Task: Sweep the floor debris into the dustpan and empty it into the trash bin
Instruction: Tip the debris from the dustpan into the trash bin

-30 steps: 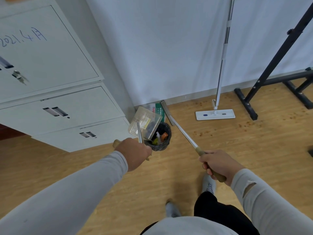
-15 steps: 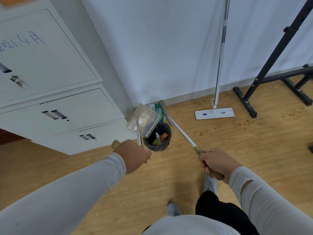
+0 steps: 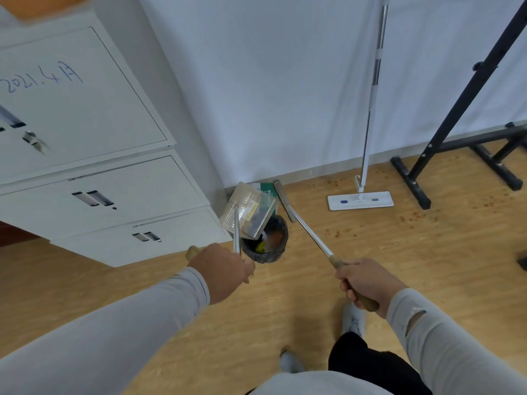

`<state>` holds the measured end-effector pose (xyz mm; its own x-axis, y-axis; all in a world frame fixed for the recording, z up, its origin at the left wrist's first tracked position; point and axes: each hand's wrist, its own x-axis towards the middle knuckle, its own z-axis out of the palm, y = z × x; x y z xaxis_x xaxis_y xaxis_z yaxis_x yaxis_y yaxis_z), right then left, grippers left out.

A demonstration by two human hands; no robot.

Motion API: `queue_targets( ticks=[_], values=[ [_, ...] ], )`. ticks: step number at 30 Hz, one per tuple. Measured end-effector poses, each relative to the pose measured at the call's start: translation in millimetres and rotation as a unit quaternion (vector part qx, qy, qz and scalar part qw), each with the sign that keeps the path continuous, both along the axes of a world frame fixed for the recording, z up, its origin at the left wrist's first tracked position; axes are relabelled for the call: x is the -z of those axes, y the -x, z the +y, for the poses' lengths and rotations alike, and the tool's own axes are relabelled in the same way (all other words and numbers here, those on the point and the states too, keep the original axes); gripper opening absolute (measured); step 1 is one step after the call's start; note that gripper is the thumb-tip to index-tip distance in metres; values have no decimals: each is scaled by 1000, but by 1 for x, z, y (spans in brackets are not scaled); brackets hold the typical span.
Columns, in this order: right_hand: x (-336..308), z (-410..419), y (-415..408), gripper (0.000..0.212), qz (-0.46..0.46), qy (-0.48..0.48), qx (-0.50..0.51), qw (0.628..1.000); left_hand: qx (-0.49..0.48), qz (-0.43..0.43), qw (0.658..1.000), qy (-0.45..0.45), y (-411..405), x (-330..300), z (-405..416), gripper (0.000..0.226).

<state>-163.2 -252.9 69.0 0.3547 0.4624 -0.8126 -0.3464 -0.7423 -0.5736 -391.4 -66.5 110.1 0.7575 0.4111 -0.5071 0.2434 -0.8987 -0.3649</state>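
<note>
Dustpan (image 3: pixel 248 210) hangs tilted over the bin (image 3: pixel 266 243) beside the cabinet (image 3: pixel 94 155), its lower edge at the bin's mouth. Left hand (image 3: pixel 221 270) is closed around its handle. Right hand (image 3: pixel 368 283) is clenched on the broom (image 3: pixel 306 228), whose head is beside the bin.

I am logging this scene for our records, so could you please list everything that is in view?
dustpan: one, clear, tilted over the bin
trash bin: one, black-lined, by the cabinet
broom: one, metal shaft, right of the bin
green packet: one, against the skirting
cabinet: one, white, left
mop: one, white, against the wall
stand: one, black, right
floor: wooden, brown specks
left hand: on the dustpan handle
right hand: on the broom handle
</note>
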Motion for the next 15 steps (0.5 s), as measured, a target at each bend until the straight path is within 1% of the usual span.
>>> queue_targets(
  ticks=[6,10,11,13,14,15],
  values=[
    [-3,1,0,26,-3,-11,4,1000,-9,-7,1000,1,0,-4,0,39],
    [-13,2,-4,26,3,-20,10,1000,-62,-33,997,25,2,-15,11,40],
    [-19,2,-7,21,7,-24,14,1000,-74,-59,995,27,3,-20,14,35],
    [-37,4,-14,10,20,-36,25,999,-92,-144,985,30,2,-36,21,22],
    [-48,5,-19,9,25,-42,32,998,-97,-184,978,31,2,-47,26,16],
    [-59,5,-25,13,33,-52,42,997,-107,-215,970,31,1,-62,31,13]
  ],
)
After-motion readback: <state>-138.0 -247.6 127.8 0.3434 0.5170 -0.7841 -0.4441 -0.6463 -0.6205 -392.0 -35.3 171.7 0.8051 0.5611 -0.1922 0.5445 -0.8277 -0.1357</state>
